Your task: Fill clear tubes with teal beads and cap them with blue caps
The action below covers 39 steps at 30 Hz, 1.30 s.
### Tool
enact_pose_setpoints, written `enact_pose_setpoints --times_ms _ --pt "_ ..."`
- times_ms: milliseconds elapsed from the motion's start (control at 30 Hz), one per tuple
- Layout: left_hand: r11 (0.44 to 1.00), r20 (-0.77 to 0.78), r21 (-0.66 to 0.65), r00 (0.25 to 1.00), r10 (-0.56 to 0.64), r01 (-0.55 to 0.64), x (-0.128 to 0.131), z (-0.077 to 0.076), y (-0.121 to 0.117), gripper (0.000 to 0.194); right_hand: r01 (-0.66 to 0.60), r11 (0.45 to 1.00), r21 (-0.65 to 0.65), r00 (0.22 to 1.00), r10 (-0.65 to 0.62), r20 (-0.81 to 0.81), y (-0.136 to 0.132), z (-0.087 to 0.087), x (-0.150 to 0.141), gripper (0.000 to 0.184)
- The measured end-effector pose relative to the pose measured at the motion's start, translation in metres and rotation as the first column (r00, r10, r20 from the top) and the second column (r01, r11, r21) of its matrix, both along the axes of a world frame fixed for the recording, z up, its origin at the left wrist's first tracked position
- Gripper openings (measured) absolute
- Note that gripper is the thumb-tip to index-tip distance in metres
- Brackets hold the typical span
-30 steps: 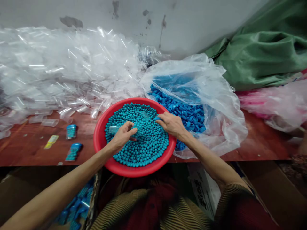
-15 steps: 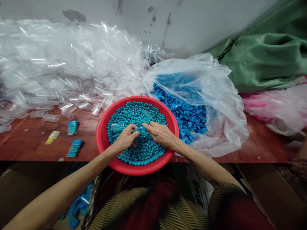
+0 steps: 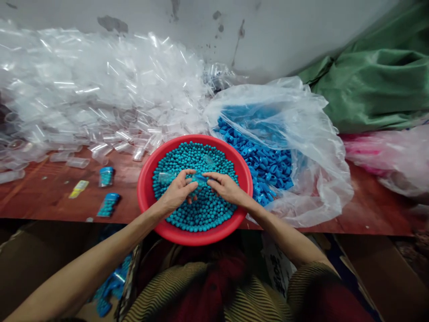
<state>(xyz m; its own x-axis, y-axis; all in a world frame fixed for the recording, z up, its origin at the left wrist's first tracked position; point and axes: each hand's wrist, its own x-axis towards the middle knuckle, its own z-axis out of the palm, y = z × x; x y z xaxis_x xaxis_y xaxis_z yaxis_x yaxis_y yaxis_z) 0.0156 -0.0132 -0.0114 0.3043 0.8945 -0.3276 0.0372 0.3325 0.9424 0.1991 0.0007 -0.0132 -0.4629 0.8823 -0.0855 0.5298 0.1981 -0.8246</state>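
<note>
A red basin (image 3: 147, 188) heaped with small teal beads (image 3: 201, 210) sits at the near edge of a red-brown table (image 3: 50, 197). Both hands meet over the beads. My left hand (image 3: 177, 192) is closed round a small clear tube filled with beads (image 3: 200, 180). My right hand (image 3: 225, 188) pinches the tube's blue-capped end from the right. An empty clear tube (image 3: 166, 178) lies on the beads just left of my left hand.
A clear bag of blue caps (image 3: 264, 161) lies right of the basin. Several empty clear tubes (image 3: 100, 103) pile up behind. Two filled capped tubes (image 3: 107, 205) and a yellow scrap (image 3: 79, 188) lie left. Green tarp (image 3: 375, 80) and pink bag (image 3: 392, 156) are right. Below the table, a box holds filled tubes (image 3: 110, 286).
My right hand has come from the basin's right rim by the cap bag to the middle, meeting my left hand on the tube. The camera has drifted slightly.
</note>
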Motion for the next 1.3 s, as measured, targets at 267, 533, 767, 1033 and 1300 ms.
enact_pose_setpoints --times_ms 267,533,767,1033,1300 --pt "0.998 0.075 -0.001 0.996 -0.055 0.055 0.003 0.007 0.000 0.041 -0.090 0.995 -0.034 0.984 0.084 -0.159 -0.008 0.006 0.011 0.043" --pt "0.997 0.220 -0.006 0.973 -0.070 0.073 0.002 0.013 -0.004 0.042 0.111 0.994 -0.021 0.932 -0.111 -0.346 -0.006 0.015 0.007 0.026" --pt "0.985 0.069 0.166 0.996 -0.058 0.046 0.006 0.008 -0.006 0.028 0.065 0.957 0.284 0.998 -0.057 -0.035 -0.010 0.015 0.006 0.039" --pt "0.984 0.027 0.148 0.994 -0.105 0.100 0.004 0.001 -0.011 0.030 -0.002 0.892 0.453 1.000 -0.010 0.023 -0.016 0.012 0.009 0.031" --pt "0.990 0.094 0.109 0.990 -0.105 0.094 0.005 0.007 -0.012 0.034 -0.054 0.895 0.443 0.993 0.097 -0.074 -0.025 0.012 0.008 0.035"
